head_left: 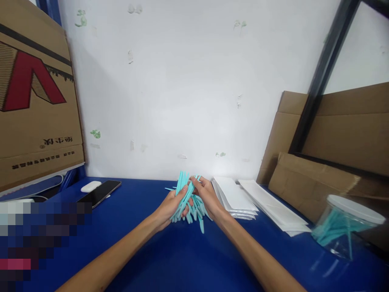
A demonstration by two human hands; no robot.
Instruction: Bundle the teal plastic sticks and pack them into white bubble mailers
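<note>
My left hand [174, 205] is wrapped around a bundle of slim turquoise plastic sticks [182, 184] with wider, flat, blade-like ends. The thin ends point up and away from me, the wide ends down toward me. At the bundle's right side, my right hand [206, 192] is closed, thumb and fingers pinching the upper part of some sticks. Under and between both hands lies a loose pile of the same turquoise sticks [197, 209] on the blue table [188, 259]. Fingers partly hide the bundle, and one stick's wide end sticks out toward me from the pile.
White padded envelopes [237, 198] and flat white packets [273, 207] lie right of my hands. Farther right stands a clear lidded jar [343, 231] holding turquoise sticks. A phone [103, 192] and white earbud case [91, 186] lie at left, below a large cardboard box [39, 93].
</note>
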